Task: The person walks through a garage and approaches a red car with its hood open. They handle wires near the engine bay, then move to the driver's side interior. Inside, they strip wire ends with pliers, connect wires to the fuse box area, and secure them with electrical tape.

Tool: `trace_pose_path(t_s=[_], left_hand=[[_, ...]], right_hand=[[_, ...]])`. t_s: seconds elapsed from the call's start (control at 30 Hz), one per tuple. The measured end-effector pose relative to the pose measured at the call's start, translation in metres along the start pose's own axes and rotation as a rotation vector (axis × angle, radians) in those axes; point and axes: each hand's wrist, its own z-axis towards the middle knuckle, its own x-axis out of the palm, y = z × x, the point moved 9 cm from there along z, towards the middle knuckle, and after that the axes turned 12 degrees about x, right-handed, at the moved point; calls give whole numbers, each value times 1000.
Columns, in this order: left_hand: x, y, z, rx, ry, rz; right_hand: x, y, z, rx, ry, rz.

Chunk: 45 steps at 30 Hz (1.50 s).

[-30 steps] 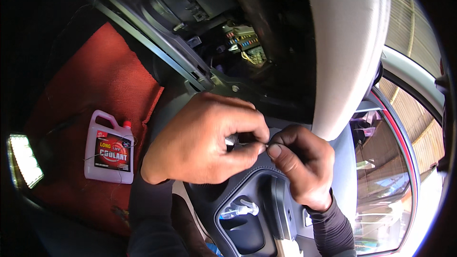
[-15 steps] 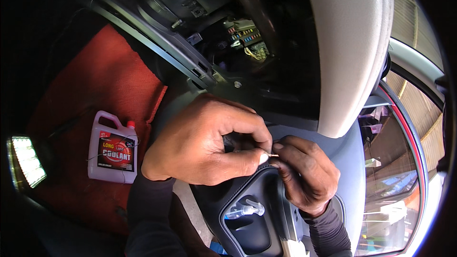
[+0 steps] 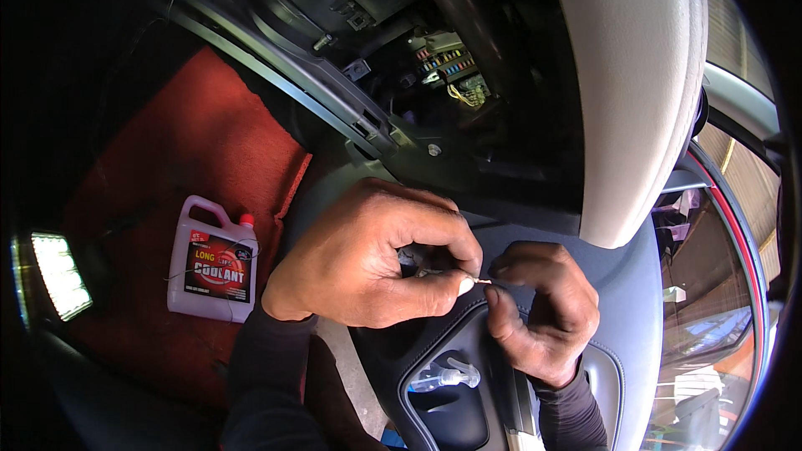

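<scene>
My left hand (image 3: 368, 255) is closed in a pinch, thumb against forefinger, on a thin wire. A short bare, copper-coloured end of the wire (image 3: 482, 281) sticks out past the thumb; the rest is mostly hidden by the hand. Just to its right, my right hand (image 3: 551, 309) has its thumb and forefinger apart, with the wire end at the gap between them. It grips nothing that I can see. Both hands are above the dark car door panel (image 3: 393, 334).
A pinkish jug (image 3: 188, 271) with a red cap stands on a red mat (image 3: 167, 150) at left. Beyond my hands is an opened dashboard with a fuse box (image 3: 443, 63) and loose yellow wires (image 3: 468, 93). A clear spray bottle (image 3: 443, 376) sits in the door pocket; a beige trim panel (image 3: 635, 100) hangs at right.
My right thumb and forefinger have parted from the wire end, which now shows more. My left hand keeps its pinch. The whole view has shifted slightly.
</scene>
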Motion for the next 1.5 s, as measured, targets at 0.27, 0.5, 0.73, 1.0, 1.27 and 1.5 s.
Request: trace_pose_path(t_s=[0.27,0.5,0.73,1.0,1.27,1.5], left_hand=[[3,5,-2,-43,46,-38],[5,-6,-1,68,50,186],[-19,30,-22,-203,-338,-62],[-54,64,-44,-312,-711,-343],[-89,66,-55,-329,-743,-389],[-77,65,-56,-427,-648,-298]], right_hand=[[10,19,-3,-195,56,-180],[18,-50,-13,643,151,578],[31,-47,-10,287,-38,331],[91,-37,8,218,-148,171],[100,-25,36,-9,-316,60],[92,-45,32,-63,-381,81]])
